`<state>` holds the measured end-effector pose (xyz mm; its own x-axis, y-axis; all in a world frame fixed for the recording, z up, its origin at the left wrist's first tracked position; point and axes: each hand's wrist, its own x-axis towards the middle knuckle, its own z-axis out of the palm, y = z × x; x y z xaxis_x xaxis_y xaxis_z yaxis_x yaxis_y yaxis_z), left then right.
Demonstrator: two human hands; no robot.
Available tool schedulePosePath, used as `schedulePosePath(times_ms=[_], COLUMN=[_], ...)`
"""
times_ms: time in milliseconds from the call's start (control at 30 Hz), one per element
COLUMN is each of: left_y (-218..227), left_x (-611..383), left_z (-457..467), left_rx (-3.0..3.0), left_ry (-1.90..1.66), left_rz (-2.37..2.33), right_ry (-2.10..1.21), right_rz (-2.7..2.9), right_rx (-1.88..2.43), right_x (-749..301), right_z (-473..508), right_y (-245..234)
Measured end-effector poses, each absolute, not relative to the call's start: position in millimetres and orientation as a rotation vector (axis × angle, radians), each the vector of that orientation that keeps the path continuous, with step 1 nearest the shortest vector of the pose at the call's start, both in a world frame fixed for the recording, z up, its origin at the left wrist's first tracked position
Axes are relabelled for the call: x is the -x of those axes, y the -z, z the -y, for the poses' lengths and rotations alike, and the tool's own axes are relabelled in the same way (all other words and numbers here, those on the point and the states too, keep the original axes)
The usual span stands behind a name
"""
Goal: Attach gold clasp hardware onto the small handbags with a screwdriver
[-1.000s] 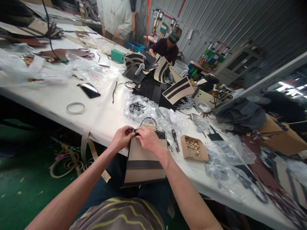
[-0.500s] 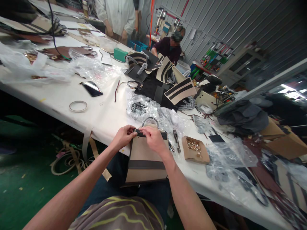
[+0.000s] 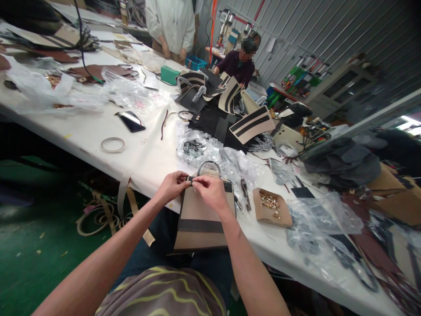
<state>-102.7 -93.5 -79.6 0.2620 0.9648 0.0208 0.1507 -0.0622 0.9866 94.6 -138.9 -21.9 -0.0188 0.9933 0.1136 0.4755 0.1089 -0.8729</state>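
Note:
A beige handbag point(image 3: 199, 206) with a dark band and dark edging leans from my lap against the table edge. Its round handle point(image 3: 209, 166) rises at the top. My left hand point(image 3: 174, 184) pinches the bag's dark top strip at the left corner. Close beside it, my right hand point(image 3: 208, 188) has thumb and forefinger pressed together on the same strip. Any small part between these fingertips is too small to make out. Pliers point(image 3: 245, 193) and a cardboard box point(image 3: 279, 213) of small gold-coloured metal fittings point(image 3: 270, 202) lie right of the bag.
On the white table point(image 3: 144, 153) are a phone point(image 3: 131, 121), a ring-shaped roll of tape point(image 3: 112, 144), plastic bags point(image 3: 200, 151) and striped bag pieces point(image 3: 251, 125). Trimmings point(image 3: 98, 217) hang and lie by the table's left front. Two people work beyond the table.
My right hand has turned slightly, its fingertips drawn closer to my left hand at the bag's top strip. The whole view has shifted a little; the bag stays in place.

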Motion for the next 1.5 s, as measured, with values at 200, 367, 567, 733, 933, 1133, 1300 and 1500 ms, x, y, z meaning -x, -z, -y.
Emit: schedulePosePath(times_ms=[200, 367, 567, 733, 933, 1133, 1300, 1500], left_y=[77, 76, 78, 76, 76, 76, 73, 67], left_x=[104, 104, 102, 102, 102, 103, 105, 107], left_z=[94, 94, 93, 95, 94, 95, 96, 95], left_rx=[-1.458, -1.460, -1.446, -1.433, -1.442, -1.444, -1.496, -1.482], left_ry=[-0.940, -0.943, -0.949, -0.944, -0.962, -0.943, -0.948, -0.927], left_rz=[-1.096, -1.094, -1.097, -1.145, -1.162, -1.121, -1.129, -1.161], right_ry=[-0.668, -0.505, -0.493, -0.503, -0.423, -0.467, -0.500, -0.456], right_rz=[1.752, 1.897, 2.028, 1.976, 1.909, 1.929, 2.014, 1.853], right_rx=[1.561, 1.573, 1.426, 1.338, 1.335, 1.290, 1.315, 1.470], right_x=[-93, -90, -93, -95, -92, -95, -94, -145], right_z=[135, 138, 149, 151, 152, 152, 149, 187], right_y=[21, 20, 20, 31, 38, 38, 25, -2])
